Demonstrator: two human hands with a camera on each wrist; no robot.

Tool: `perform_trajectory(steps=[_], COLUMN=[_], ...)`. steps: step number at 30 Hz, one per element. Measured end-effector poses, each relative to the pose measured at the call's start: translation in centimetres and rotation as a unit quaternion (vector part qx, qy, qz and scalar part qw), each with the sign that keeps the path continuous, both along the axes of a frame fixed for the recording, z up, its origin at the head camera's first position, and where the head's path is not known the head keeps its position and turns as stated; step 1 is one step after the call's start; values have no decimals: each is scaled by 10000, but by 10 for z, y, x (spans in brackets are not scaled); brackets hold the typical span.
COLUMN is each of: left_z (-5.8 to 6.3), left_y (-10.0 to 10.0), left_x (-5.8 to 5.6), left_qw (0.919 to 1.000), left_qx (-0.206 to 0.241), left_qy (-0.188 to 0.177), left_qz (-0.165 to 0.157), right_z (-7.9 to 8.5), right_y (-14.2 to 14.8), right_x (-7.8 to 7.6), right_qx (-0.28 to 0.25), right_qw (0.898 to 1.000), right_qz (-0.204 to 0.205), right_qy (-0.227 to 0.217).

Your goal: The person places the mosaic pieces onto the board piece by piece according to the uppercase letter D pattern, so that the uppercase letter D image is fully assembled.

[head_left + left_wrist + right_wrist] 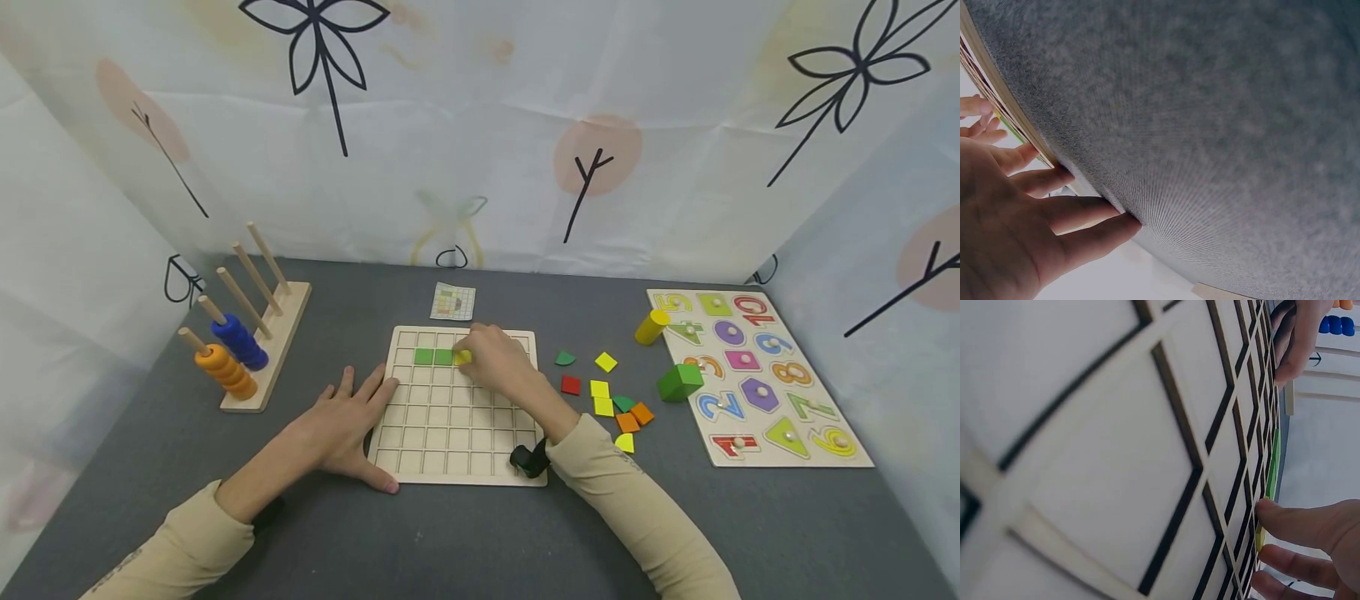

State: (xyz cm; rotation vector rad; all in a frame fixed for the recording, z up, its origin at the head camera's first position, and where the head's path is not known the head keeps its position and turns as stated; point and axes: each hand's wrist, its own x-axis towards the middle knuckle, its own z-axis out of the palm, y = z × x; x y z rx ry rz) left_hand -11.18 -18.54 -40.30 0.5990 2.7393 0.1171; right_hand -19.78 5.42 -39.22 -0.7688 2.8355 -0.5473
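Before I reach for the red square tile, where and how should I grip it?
I'd pinch the red square tile by its far and near edges, coming from above: it appears to lie flat on the dark table, and those two edges look free, while a yellow square tile sits close on its right.

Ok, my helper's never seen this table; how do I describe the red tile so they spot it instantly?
On the gray table, find the pale grid board. Just past its right edge lies a scatter of small loose tiles. Look for the red square tile, the only red one among green, yellow and orange ones.
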Motion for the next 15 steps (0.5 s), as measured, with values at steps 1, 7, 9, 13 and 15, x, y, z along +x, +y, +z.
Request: perform_trajectory(steps=[1, 7, 9, 13, 15], left_z=[0, 1, 1, 1, 1], left_y=[0, 0, 0, 1, 1], left_x=[0, 1, 1, 1, 1], left_qw=[10000, 10000, 9999, 9999, 9999], left_qx=[1, -14, -10, -4, -15], left_qy=[1, 64, 92, 112, 89], left_qz=[1, -35, -52, -62, -44], right_z=[1, 6, 8, 10, 11], right_y=[1, 10, 16, 33, 43], right_x=[0, 5, 5, 6, 6], right_qx=[-5, -61, -58, 33, 87], right_qw=[10000, 9995, 9992, 9981, 9973], right_qz=[-3, -255, -361, -582, -704], right_qy=[5, 165, 189, 185, 164])
